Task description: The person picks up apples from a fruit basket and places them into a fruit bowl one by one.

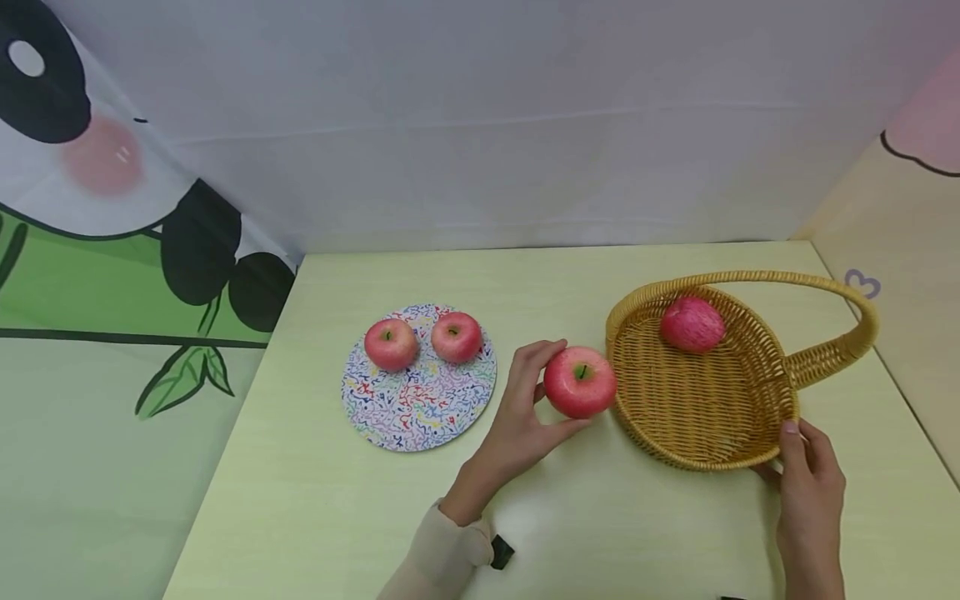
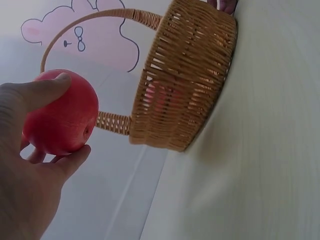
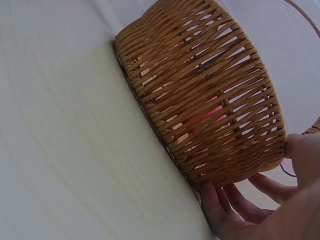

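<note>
Pale table [image 1: 300, 517] under basket [image 1: 697, 408], cloth wall [image 1: 480, 175] behind. Pink fruit [image 1: 693, 324] in basket. Left of basket: plate [image 1: 416, 417], two apples [image 1: 391, 344] on it. Left hand [image 1: 519, 429] grips third apple [image 1: 580, 383] beside basket; right hand [image 1: 813, 487] holds basket's near right side.

The left hand [image 2: 25, 185] at eight o'clock grips a red apple [image 2: 67, 115] at nine, with a wicker basket [image 2: 192, 70] at one and pale tabletop [image 2: 260, 155] at four.
</note>
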Action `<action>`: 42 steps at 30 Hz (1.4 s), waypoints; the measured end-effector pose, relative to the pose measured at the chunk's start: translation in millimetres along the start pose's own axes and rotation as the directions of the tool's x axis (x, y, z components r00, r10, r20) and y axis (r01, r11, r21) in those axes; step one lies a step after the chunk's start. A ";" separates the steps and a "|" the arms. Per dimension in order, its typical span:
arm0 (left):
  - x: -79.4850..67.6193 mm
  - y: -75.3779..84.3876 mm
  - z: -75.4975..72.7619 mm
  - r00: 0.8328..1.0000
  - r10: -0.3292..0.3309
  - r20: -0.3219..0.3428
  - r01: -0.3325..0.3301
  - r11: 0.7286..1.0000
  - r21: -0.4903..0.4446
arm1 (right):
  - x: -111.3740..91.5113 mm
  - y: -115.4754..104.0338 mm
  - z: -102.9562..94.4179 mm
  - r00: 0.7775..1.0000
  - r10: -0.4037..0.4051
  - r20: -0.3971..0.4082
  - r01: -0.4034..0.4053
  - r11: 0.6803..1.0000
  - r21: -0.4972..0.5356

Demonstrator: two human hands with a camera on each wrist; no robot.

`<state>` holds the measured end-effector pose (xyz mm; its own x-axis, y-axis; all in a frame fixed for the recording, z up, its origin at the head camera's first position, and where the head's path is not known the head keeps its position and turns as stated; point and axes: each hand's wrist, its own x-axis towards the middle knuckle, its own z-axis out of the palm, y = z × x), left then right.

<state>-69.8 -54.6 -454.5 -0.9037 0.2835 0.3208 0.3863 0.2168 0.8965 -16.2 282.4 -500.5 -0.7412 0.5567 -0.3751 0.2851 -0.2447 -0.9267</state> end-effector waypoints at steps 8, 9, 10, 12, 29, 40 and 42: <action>-9.5 -10.6 -11.6 0.997 -0.053 -0.060 0.056 0.997 0.048 | -0.3 2.1 0.1 1.000 -0.008 0.020 0.007 1.000 0.027; -10.9 -11.8 -13.0 0.996 -0.063 -0.069 0.067 0.996 0.052 | 0.0 2.4 -0.1 1.000 -0.007 0.021 0.007 1.000 0.028; -12.2 -13.4 -14.3 0.994 -0.072 -0.081 0.077 0.995 0.058 | 0.3 2.6 -0.3 1.000 -0.007 0.020 0.006 1.000 0.029; -14.4 -16.4 -17.2 0.991 -0.084 -0.108 0.092 0.994 0.063 | 1.0 3.0 -0.6 1.000 0.000 0.017 0.000 1.000 0.031; -36.1 -32.5 -63.5 0.957 -0.090 -0.276 0.137 0.978 0.157 | 0.2 2.7 -0.9 1.000 0.001 0.014 -0.001 0.999 0.039; -55.3 -34.1 -91.1 0.936 -0.110 -0.334 0.191 0.956 0.221 | 0.6 2.2 -1.3 1.000 0.017 0.005 -0.017 0.999 0.046; -59.3 -36.0 -95.5 0.930 -0.110 -0.349 0.197 0.954 0.224 | 0.9 2.3 -0.9 1.000 0.021 0.001 -0.021 0.999 0.042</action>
<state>-47.7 -168.5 -476.6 -0.9480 -0.0865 0.3064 0.2318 0.4721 0.8505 -15.7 283.0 -503.0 -0.7353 0.5508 -0.3948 0.2750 -0.2899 -0.9167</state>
